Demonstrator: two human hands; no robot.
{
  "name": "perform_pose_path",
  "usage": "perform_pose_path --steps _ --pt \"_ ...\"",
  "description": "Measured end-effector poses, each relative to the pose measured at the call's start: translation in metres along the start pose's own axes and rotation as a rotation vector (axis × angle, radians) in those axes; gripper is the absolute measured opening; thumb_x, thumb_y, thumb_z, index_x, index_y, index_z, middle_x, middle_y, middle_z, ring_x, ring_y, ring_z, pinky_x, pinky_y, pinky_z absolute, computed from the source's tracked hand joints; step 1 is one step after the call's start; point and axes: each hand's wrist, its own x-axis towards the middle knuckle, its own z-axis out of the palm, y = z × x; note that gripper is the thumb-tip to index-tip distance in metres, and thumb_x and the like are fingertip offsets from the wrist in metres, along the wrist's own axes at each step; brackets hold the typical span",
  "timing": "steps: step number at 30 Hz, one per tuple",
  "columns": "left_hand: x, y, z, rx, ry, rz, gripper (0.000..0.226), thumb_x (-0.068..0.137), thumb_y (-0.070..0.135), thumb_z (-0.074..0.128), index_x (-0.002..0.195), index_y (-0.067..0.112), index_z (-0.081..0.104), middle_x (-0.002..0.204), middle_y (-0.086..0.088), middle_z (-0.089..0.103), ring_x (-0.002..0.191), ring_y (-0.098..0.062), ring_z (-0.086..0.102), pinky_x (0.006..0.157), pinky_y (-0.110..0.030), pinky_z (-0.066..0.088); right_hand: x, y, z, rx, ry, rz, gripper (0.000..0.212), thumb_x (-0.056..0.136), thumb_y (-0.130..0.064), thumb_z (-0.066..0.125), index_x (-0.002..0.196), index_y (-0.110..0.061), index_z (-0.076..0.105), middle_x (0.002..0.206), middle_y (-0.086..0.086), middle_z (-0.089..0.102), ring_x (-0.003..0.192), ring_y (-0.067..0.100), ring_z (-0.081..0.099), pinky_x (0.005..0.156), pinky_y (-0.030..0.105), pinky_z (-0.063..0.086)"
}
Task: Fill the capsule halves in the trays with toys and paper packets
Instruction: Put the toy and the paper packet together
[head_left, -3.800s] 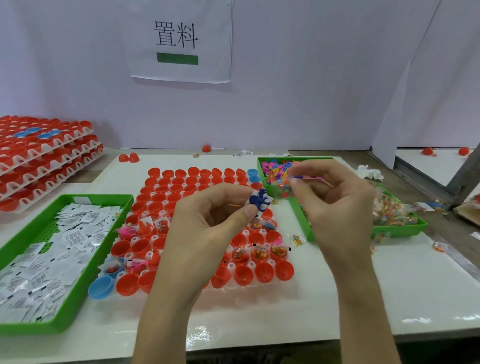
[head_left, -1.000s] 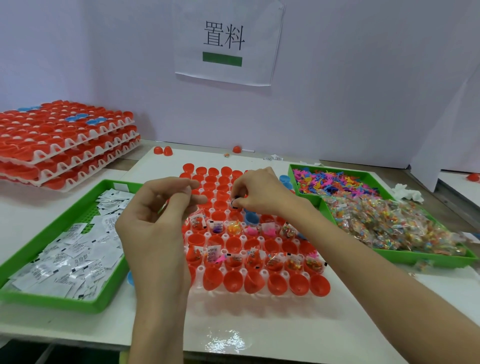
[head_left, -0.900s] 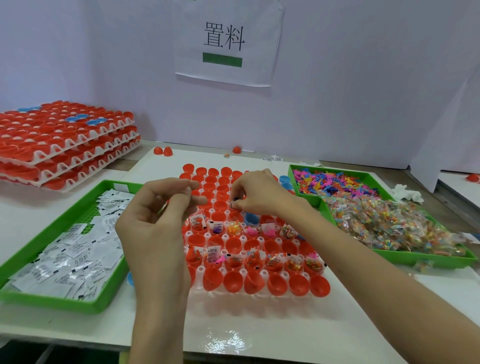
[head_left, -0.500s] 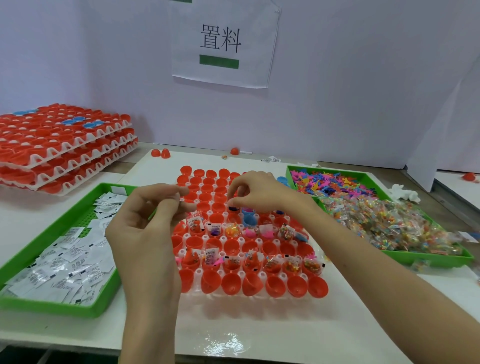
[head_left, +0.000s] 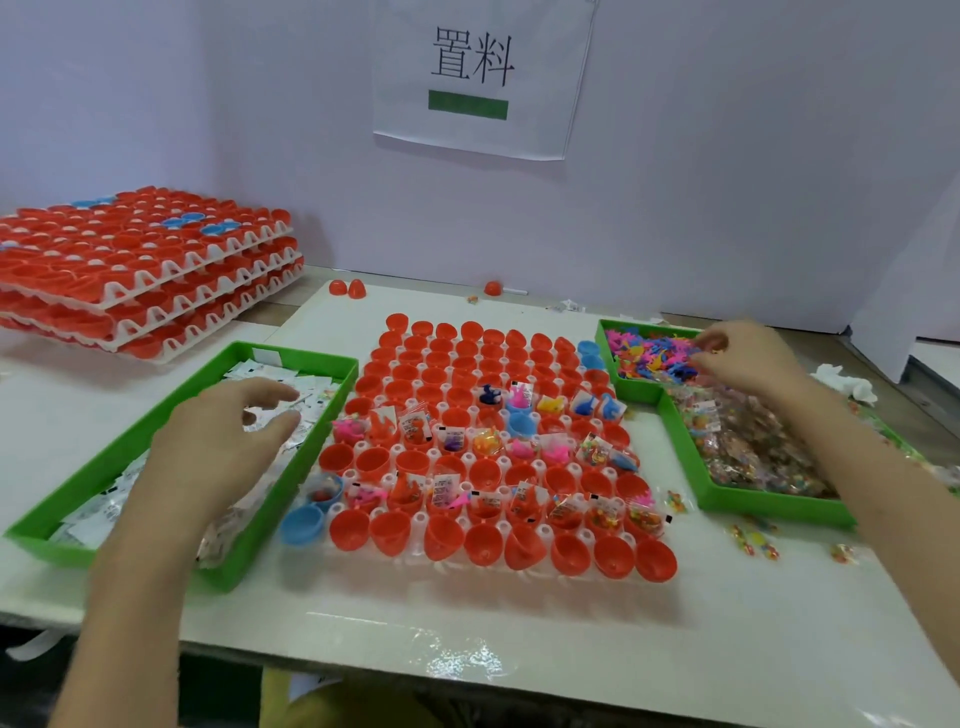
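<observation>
As we're leaving capsule tray (head_left: 544, 531), we're restocking | left hand (head_left: 223, 441) open over packets (head_left: 254, 370) | right hand (head_left: 748, 358) in toys (head_left: 649, 358), grip unclear

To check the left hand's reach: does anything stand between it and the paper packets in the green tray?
Nothing visible. The left hand is directly over the paper packets; the green tray has no lid.

— Left grip (head_left: 218, 447)?
— Low at 9 o'clock, palm down, fingers loosely spread and pointing toward 2 o'clock.
— Right grip (head_left: 748, 358)?
— Out at 2 o'clock, fingers curled toward 9 o'clock; whether they pinch anything is unclear.
</observation>
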Motion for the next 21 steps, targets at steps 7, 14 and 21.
perform_pose_path --steps 7,14,21 --pt "0.009 -0.017 0.013 0.245 -0.093 0.019 0.019 0.092 0.018 0.07 0.108 0.026 0.074 0.122 -0.011 0.061 0.111 -0.032 0.058 0.095 -0.05 0.048 -0.007 0.025 -0.002 0.019 0.06 0.051 0.011 0.083 -0.019 0.078 0.079 -0.027 0.072 0.085 0.002 0.069 0.071 0.016 0.059 0.064 0.028 0.04" --pt "0.006 -0.016 0.015 0.126 0.004 -0.009 0.02 0.088 0.018 0.076 0.075 0.03 0.065 0.1 -0.004 0.061 0.094 -0.028 0.061 0.083 -0.041 0.049 -0.013 0.023 0.001 0.102 0.152 0.015 0.021 0.086 -0.011 0.076 0.074 -0.026 0.068 0.083 0.005 0.068 0.081 0.021 0.062 0.075 0.031 0.044" --pt "0.001 -0.018 0.015 0.056 0.083 0.007 0.018 0.089 0.028 0.073 0.074 0.034 0.066 0.082 0.012 0.064 0.081 -0.017 0.061 0.073 -0.036 0.046 -0.018 0.023 -0.006 0.13 0.122 0.027 0.009 0.087 -0.011 0.074 0.09 -0.019 0.071 0.091 0.004 0.067 0.085 0.02 0.059 0.077 0.03 0.042"
